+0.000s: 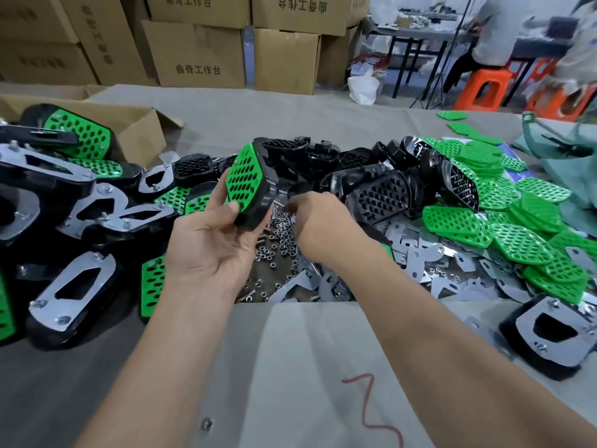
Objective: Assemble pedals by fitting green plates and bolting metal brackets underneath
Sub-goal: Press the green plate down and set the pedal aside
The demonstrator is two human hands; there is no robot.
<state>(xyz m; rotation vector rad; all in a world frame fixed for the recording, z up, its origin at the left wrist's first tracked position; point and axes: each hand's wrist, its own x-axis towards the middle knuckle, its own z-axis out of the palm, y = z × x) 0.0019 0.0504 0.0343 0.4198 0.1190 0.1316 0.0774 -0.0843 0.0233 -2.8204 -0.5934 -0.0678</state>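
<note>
We find the left hand raised just above the middle of the table, palm up. Its thumb and fingers are wrapped narrowly round the lower end of one black pedal. The pedal stands tilted on edge, and its green plate is seated in the face and turned toward 9 o'clock. A short bolt end projects from the pedal's back toward 3 o'clock.

The right hand sits just beside the pedal at its 3 o'clock, knuckles up. Its fingers are curled, with the tips drawn close together by the bolt end. We cannot tell whether anything is pinched between them, as the tips are blurred and turned away.

Directly beneath both hands lies a scatter of loose nuts. A heap of flat metal brackets spreads from there toward 4 o'clock. At 3 o'clock we note a large pile of spare green plates, and at 1 o'clock a heap of bare black pedal bodies. From 8 to 10 o'clock lie finished pedals, undersides up with brackets bolted on, some in front of an open cardboard box. One further bracketed pedal lies at 4 o'clock near the table edge. A red scribble marks the cloth at 6 o'clock, and stacked cartons stand at 12 o'clock
</note>
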